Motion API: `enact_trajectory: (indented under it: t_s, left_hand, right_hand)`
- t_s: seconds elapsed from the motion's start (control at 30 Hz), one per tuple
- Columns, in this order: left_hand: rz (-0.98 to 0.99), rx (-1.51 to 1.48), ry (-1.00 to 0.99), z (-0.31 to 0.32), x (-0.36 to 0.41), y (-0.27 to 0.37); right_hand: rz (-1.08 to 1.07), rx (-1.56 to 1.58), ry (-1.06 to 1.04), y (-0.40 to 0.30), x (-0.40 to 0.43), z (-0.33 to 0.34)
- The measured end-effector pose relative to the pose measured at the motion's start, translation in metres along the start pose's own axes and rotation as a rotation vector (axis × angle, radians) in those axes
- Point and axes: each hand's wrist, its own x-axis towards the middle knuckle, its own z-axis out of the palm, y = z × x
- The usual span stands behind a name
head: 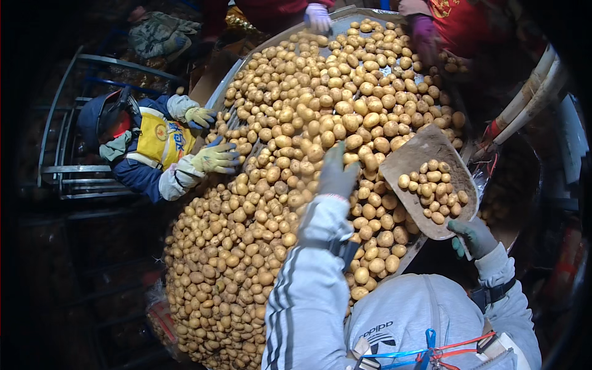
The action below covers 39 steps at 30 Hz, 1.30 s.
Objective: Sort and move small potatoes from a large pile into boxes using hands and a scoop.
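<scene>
My left hand (339, 173), in a grey-green glove, reaches over the heap of potatoes (259, 203) with its fingers apart. Its fingertips are at the potatoes in the middle; no potato shows gripped in it. My right hand (476, 236), also gloved, is closed around the handle of a broad, dirt-stained scoop (425, 143). Several small potatoes (434, 187) lie in the scoop's pan. The scoop is held at the right side of the heap, its front edge over the potatoes there.
Across the left side a co-worker in a yellow apron (162, 138) has both gloved hands at the potatoes. Other gloved hands (318, 18) work at the far edge of the metal sorting table (231, 69). Pale poles (527, 97) slant in at right; a metal rack (69, 171) stands left.
</scene>
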Motion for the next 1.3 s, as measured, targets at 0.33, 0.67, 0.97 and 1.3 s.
enact_trajectory:
  t_s: [0.33, 0.67, 0.97, 1.3]
  left_hand:
    - [-0.136, 0.258, -0.168, -0.069, -0.011, -0.047]
    - [-0.162, 0.331, -0.234, -0.064, -0.053, -0.041]
    - [-0.301, 0.28, -0.293, -0.037, -0.044, -0.041]
    - [-0.281, 0.391, -0.1, -0.007, -0.033, -0.045]
  right_hand:
    - [0.03, -0.051, -0.026, -0.011, -0.001, 0.015]
    - [0.064, -0.133, -0.132, -0.025, 0.0, 0.011]
    - [0.058, -0.124, -0.158, -0.023, 0.002, 0.009]
    - [0.054, -0.071, -0.197, -0.02, -0.001, 0.008]
